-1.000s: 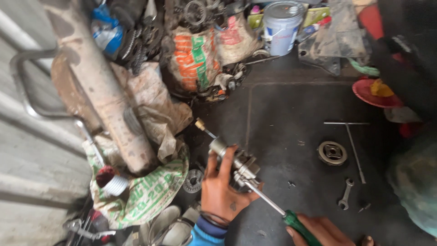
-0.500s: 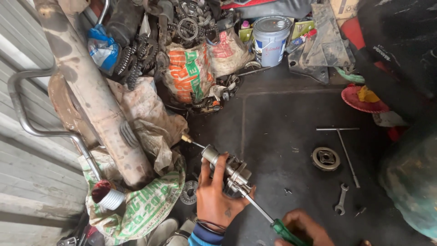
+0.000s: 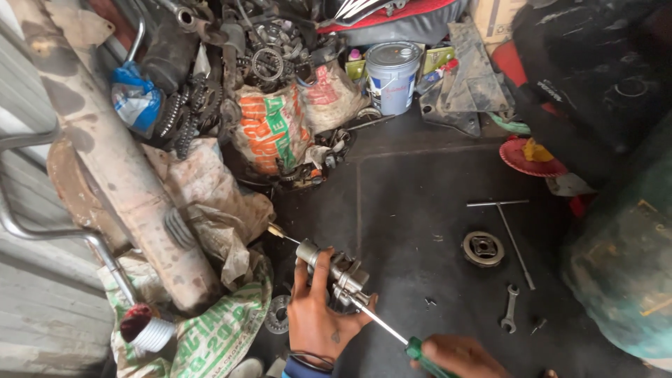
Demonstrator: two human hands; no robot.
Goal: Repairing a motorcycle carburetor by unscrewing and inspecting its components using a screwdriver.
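Left hand: the left hand [image 3: 318, 318] is wrapped round the metal part [image 3: 334, 271] from below, grip pinching it, thumb and fingers pressed to its sides.
Right hand: the right hand [image 3: 458, 355] is closed round the green handle of the screwdriver [image 3: 392, 329], at the bottom edge of the view.
Metal part: a grey shaft-like assembly with a brass-coloured tip, held above the dark floor [image 3: 420, 210], well left of the round bearing part [image 3: 482, 248].
Screwdriver: the shaft runs from the handle up-left; its tip meets the metal part's near end.
Change: compared with a second ago, both hands sit lower and nearer the view's bottom edge; the holds are unchanged, so work on the part appears to continue.
Nearby, relative to the metal part: spanner [image 3: 509, 308] and T-handle wrench [image 3: 511, 231] to the right; white bucket [image 3: 392, 77] far above; printed sack [image 3: 210, 336] to the left.
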